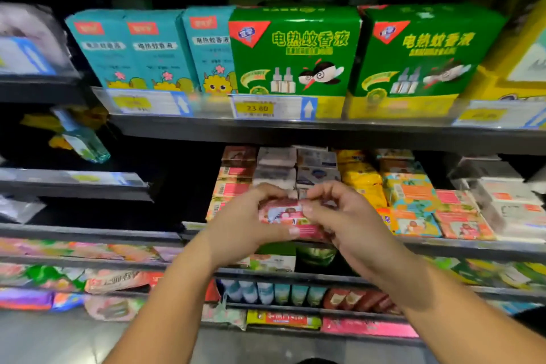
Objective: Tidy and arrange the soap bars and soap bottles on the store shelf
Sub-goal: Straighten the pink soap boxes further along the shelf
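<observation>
Well, what does the head view show at the store shelves? (Desk)

A person's left hand [245, 229] and right hand [347, 224] meet in front of the middle shelf [449, 248]. They hold one pink soap bar [282, 213] between them, just above the shelf's front edge. (Caption writer)

How do the fingers lie? (Desk)

The left fingers [266, 190] curl round the bar's left end, thumb beneath it. The right fingers [325, 190] bend over its top right corner and pinch the wrapper against the thumb. Both hands grip the bar; neither is spread wide. (Caption writer)

And behind it? (Desk)

Stacked soap fills the shelf. A pink and red stack [235, 183] stands at left, with grey-white packs [276, 168] beside it. Next come blue-white boxes [317, 168], then yellow packs [360, 177], then orange and teal boxes [413, 204] running right. The held bar sits in front of the grey-white and blue-white stacks; whether it touches them I cannot tell. (Caption writer)

Anything else? (Desk)

On the shelf above, teal boxes [133, 50] stand beside two green boxes [295, 53]. A yellow price tag [257, 108] reading 23.80 sits under the nearer green one. Lower down, a row of bottles [266, 292] stands beside dark red packs [354, 300]. At far left a pale blue bottle [82, 142] is tilted. The frame's edges are blurred. (Caption writer)
</observation>
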`<action>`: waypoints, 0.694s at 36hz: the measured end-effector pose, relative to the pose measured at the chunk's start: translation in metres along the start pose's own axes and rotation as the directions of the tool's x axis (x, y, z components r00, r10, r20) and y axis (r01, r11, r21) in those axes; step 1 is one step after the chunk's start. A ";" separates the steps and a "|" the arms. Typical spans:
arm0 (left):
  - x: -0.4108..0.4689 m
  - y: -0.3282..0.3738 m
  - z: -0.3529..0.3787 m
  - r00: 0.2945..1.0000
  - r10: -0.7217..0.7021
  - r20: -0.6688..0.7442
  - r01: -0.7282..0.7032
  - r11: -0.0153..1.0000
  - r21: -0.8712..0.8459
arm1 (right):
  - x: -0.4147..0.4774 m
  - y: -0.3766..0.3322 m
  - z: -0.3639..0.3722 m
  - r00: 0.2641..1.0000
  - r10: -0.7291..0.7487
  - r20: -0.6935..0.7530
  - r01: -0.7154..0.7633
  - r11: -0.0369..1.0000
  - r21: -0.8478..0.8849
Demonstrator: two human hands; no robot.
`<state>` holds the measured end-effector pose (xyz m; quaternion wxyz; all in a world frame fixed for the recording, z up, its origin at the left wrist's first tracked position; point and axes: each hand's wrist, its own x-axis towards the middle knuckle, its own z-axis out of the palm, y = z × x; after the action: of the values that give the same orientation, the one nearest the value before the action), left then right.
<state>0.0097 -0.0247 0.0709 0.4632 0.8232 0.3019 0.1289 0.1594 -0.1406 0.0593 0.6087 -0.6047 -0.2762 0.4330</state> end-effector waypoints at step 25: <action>0.116 -0.142 -0.067 0.928 -0.019 -0.373 0.221 0.833 0.507 | 0.149 0.094 0.018 0.855 -0.444 0.270 0.350 0.109 -0.930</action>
<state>0.0145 0.1480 -0.0200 0.1578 0.8622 0.4560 0.1541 0.1962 -0.0136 -0.0583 0.2086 -0.7650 -0.6085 -0.0326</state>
